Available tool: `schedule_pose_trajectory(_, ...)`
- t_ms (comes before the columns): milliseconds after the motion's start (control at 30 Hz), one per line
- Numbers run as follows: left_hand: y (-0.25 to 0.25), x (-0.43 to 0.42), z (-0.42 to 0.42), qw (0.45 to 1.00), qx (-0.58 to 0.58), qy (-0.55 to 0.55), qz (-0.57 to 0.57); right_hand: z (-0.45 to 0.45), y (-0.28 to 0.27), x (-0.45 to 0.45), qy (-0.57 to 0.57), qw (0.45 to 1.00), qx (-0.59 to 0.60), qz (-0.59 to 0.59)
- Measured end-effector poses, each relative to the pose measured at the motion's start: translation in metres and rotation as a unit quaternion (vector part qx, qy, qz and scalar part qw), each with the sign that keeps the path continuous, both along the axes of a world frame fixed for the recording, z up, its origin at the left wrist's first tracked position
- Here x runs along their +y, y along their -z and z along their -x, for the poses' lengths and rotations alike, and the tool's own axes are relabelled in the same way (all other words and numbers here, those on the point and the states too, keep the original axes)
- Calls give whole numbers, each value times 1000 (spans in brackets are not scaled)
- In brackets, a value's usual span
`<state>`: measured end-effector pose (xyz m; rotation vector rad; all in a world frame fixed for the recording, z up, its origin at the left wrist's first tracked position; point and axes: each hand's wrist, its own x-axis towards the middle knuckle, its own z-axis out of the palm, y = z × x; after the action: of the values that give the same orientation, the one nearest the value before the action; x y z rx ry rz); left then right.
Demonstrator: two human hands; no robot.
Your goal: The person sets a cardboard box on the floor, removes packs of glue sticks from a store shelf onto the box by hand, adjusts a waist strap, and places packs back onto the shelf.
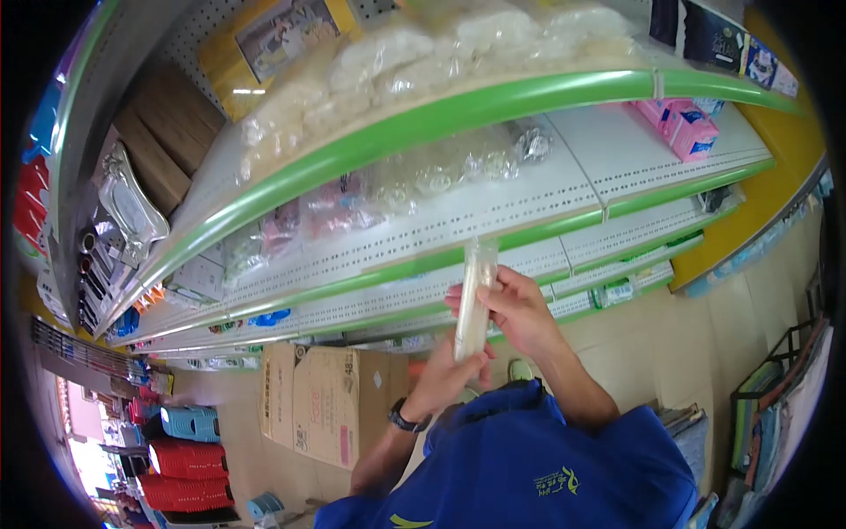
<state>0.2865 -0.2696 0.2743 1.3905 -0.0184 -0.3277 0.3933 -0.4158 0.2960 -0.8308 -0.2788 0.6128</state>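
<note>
A long, narrow clear plastic packet (478, 295) with pale contents stands roughly upright in front of my chest; what exactly is inside I cannot make out. My right hand (515, 309) grips its upper middle, thumb across the front. Around the lower end my left hand (454, 375) is closed, with a dark watch on that wrist. The packet's top end overlaps the green edge of a white shelf (564, 194).
Clear bags of whitish goods (423, 57) fill the upper shelf. Pink boxes (679, 128) sit on the shelf below, at right. A large cardboard box (313, 401) stands on the floor at left. Red and blue plastic items (185, 463) are lower left, folded textiles (767, 397) at right.
</note>
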Motion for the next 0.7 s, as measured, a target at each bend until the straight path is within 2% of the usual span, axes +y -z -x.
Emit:
schedule_pose_trajectory(33, -9, -8, -2, 989, -78, -42, -115, -1, -3, -5, 3, 1000, 12, -21)
schedule_pose_trajectory(100, -36, -31, 0, 908, -223, -128, -332, -8, -5, -13, 32, 998, 25, -44)
schedule_pose_trajectory(200, -45, -32, 3, 787, -318, -35, -527, -19, -12, -29, 52, 997, 31, -55)
schedule_pose_trajectory(233, -55, -33, 3, 687, -384, 0, -617, -22, -15, -34, 52, 996, 34, -56)
schedule_pose_trajectory(333, -63, -28, -2, 549, -472, 118, -679, -26, -30, -45, 59, 996, 51, -51)
schedule_pose_trajectory(367, -74, -33, -5, 522, -505, 111, -679, -26, -34, -47, 59, 996, 50, -47)
schedule_pose_trajectory(467, -92, -38, -14, 492, -577, 168, -630, -29, -47, -56, 44, 997, 45, -46)
schedule_pose_trajectory(600, -116, -47, -27, 412, -621, 189, -639, -37, -47, -63, 57, 998, -6, -30)
schedule_pose_trajectory(700, -125, -50, -29, 425, -661, 140, -603, -39, -54, -70, 70, 996, -37, -36)
